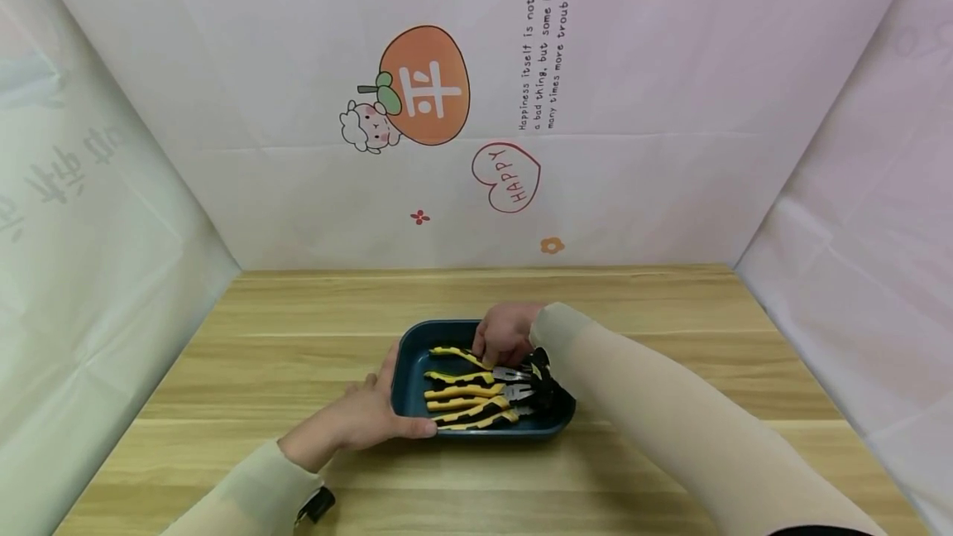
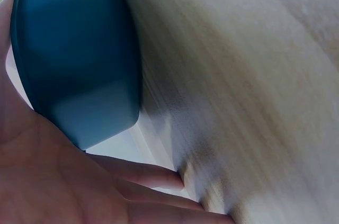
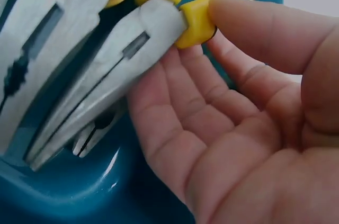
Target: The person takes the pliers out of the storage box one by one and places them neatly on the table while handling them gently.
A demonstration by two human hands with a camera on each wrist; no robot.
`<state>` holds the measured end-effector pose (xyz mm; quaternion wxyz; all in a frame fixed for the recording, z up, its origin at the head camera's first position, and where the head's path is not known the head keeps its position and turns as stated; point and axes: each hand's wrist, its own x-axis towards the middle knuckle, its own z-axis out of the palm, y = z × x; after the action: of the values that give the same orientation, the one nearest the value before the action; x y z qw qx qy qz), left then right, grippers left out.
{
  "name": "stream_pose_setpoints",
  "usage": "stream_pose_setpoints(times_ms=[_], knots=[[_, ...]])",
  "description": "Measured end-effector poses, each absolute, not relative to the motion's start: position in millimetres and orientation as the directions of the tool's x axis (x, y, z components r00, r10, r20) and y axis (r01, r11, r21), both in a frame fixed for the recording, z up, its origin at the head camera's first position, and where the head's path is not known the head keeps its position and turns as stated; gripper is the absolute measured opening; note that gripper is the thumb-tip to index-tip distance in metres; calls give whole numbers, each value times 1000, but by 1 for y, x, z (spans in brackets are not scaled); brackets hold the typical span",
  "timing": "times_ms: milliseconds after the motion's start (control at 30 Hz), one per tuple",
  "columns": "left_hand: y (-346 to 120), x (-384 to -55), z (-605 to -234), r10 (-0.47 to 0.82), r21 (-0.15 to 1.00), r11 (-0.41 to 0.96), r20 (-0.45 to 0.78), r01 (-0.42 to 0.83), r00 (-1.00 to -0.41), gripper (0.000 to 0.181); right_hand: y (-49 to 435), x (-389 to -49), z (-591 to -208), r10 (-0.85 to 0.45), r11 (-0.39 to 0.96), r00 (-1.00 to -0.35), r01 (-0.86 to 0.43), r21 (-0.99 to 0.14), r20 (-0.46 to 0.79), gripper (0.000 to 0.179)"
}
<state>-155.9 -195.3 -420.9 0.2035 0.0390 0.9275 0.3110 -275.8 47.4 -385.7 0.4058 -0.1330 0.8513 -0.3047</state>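
A dark blue plastic tray (image 1: 409,383) sits on the wooden table with several pairs of pliers (image 1: 465,392) lying side by side in it, yellow-and-black handles to the left. My right hand (image 1: 506,332) reaches in at the far side. In the right wrist view its thumb and fingers pinch the yellow handle of a pair of long-nose pliers (image 3: 127,49), whose metal nose points down-left. At the tray's left end rests my left hand (image 1: 365,416), thumb along the near rim. The left wrist view shows its other fingers straight, beside the tray wall (image 2: 79,54).
Beneath the tray spreads a wood-grain tabletop (image 1: 633,478). A printed white sheet (image 1: 633,147) stands behind it, and white sheets close off both sides. Near the left sleeve is a small black object (image 1: 318,505).
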Motion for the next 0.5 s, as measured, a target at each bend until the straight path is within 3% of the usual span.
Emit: stream_pose_setpoints(times_ms=[267,500], knots=[[-195,-156,-420,197,600,798,-352,-59,-915,136,49,-276,-383,-473,797,-632,-9,-604,-614,16],[-195,-155,-422,198,600,798,-349,-56,-916,136,56,-278,-382,-513,752,-605,25,-658,-609,16]])
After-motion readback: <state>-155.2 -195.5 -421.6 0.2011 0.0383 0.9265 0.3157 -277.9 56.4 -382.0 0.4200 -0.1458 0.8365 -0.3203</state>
